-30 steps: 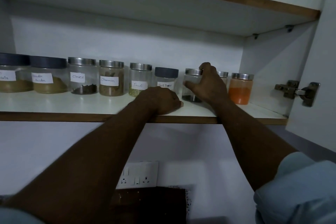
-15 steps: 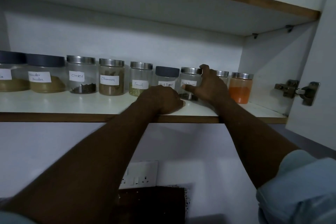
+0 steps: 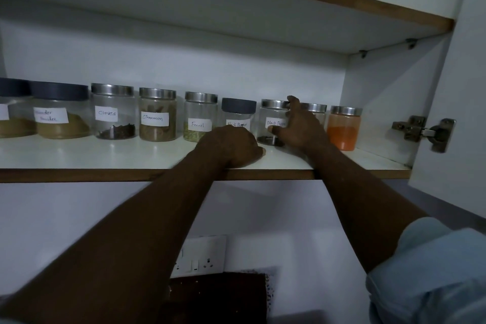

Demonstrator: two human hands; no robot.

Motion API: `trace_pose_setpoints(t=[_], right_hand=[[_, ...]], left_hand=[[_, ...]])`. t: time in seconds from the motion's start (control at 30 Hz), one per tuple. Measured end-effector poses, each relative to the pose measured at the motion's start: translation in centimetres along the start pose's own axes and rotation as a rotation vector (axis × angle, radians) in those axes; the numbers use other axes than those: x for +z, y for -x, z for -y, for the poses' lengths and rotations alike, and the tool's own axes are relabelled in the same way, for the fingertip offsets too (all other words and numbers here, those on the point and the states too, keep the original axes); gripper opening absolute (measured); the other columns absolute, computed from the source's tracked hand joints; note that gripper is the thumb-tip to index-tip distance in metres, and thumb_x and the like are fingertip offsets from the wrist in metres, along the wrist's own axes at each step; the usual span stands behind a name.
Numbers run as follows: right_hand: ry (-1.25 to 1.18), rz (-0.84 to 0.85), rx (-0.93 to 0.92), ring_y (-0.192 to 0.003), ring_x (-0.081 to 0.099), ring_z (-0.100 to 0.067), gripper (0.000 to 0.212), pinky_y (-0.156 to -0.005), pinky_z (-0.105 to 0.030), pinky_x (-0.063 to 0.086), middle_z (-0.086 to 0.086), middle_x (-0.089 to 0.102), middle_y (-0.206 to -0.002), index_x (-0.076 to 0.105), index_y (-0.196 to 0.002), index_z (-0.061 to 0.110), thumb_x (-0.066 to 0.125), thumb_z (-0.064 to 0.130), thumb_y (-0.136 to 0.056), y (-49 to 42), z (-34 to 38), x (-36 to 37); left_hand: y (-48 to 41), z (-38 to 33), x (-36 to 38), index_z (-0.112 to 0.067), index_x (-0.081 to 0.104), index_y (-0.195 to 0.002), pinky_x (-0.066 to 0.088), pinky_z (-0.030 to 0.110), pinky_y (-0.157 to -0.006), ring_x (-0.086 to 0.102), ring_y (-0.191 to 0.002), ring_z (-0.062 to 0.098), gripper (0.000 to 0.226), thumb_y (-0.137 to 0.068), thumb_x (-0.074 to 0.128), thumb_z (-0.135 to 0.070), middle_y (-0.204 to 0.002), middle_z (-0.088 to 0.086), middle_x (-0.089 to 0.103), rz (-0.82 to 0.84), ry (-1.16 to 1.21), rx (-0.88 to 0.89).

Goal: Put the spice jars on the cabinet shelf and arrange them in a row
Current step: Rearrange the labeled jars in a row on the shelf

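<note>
Since a second ago we've spun the steel-lid black pepper jar (image 3: 273, 123) so its label faces out like the row (image 3: 157, 118) along the back of the shelf (image 3: 79, 155); our right hand (image 3: 297, 129) curls round its side, our left hand (image 3: 231, 146) sits fisted, empty, at the front edge, probably bracing us

The light is dim and greyish. A white cabinet (image 3: 184, 55) hangs on a pale wall (image 3: 52, 218). Its shelf (image 3: 79, 155) is white on top with a brown wooden front edge, and the board above (image 3: 289, 21) has the same brown edge. At the shelf's right end the cabinet door (image 3: 468, 87) stands open on a metal hinge (image 3: 423, 133). Two small support pegs (image 3: 410, 41) sit under the upper board's right end. Below the shelf's front edge a white switch-and-socket plate (image 3: 202, 255) is set in the wall, with something dark brown (image 3: 218, 294) just beneath it.
</note>
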State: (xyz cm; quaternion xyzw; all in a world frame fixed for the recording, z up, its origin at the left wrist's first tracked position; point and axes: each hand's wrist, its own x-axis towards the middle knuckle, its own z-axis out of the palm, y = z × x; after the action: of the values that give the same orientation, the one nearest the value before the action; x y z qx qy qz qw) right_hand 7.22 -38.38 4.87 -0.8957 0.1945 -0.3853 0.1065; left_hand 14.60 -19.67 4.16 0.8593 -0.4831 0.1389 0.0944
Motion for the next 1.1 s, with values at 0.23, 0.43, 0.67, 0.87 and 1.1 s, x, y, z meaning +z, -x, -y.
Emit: trace_pose_setpoints(t=[0.23,0.43,0.67,0.87,1.1], right_hand=[[-0.017,-0.068,-0.009,-0.126,0.059,-0.032,0.11,-0.102,-0.045,0.052,-0.012,0.054,-0.148,0.01,-0.162,0.023,0.08,0.048,-0.081,-0.2,-0.1,-0.2],[-0.058,-0.502,0.039,-0.107,0.067,-0.024,0.083,-0.083,-0.03,0.048,-0.008,0.054,-0.143,0.029,-0.155,0.024,0.067,0.054,-0.088,0.0,-1.4,-2.3],[0.275,-0.154,0.057,-0.124,0.054,-0.035,0.084,-0.094,-0.044,0.051,-0.012,0.047,-0.145,0.047,-0.143,0.02,0.064,0.074,-0.081,-0.7,-5.6,-3.5],[0.317,-0.161,0.008,-0.103,0.059,-0.037,0.075,-0.081,-0.041,0.051,-0.015,0.055,-0.122,0.046,-0.129,0.01,0.076,0.055,-0.078,-1.7,-4.9,-3.3],[0.134,-0.104,0.052,-0.114,0.056,-0.037,0.063,-0.088,-0.043,0.052,-0.013,0.05,-0.133,0.047,-0.135,0.013,0.066,0.039,-0.081,-1.9,-5.6,-3.2]], left_hand=[[0.0,0.1,0.0,-0.027,0.057,-0.142,0.038,0.038,-0.108,0.047,-0.136,0.025,0.06,-0.096,0.043,-0.064,-0.149,0.0,0.052,0.001,0.013,-0.014],[0.6,0.2,0.0,-0.03,0.068,-0.128,0.044,0.034,-0.103,0.055,-0.126,0.021,0.05,-0.092,0.052,-0.062,-0.139,-0.004,0.061,-0.078,0.066,-0.01],[0.3,0.3,0.1,-0.031,0.075,-0.104,0.047,0.036,-0.103,0.059,-0.12,0.017,0.037,-0.09,0.056,-0.059,-0.134,-0.01,0.065,-0.085,0.115,-0.006],[0.4,0.5,0.1,-0.029,0.074,-0.111,0.047,0.036,-0.101,0.059,-0.118,0.017,0.043,-0.091,0.054,-0.061,-0.132,-0.007,0.066,-0.097,0.081,0.019],[-0.2,0.9,0.4,-0.03,0.075,-0.101,0.047,0.034,-0.096,0.06,-0.112,0.016,0.041,-0.089,0.056,-0.064,-0.131,-0.011,0.066,-0.095,0.111,0.015]])
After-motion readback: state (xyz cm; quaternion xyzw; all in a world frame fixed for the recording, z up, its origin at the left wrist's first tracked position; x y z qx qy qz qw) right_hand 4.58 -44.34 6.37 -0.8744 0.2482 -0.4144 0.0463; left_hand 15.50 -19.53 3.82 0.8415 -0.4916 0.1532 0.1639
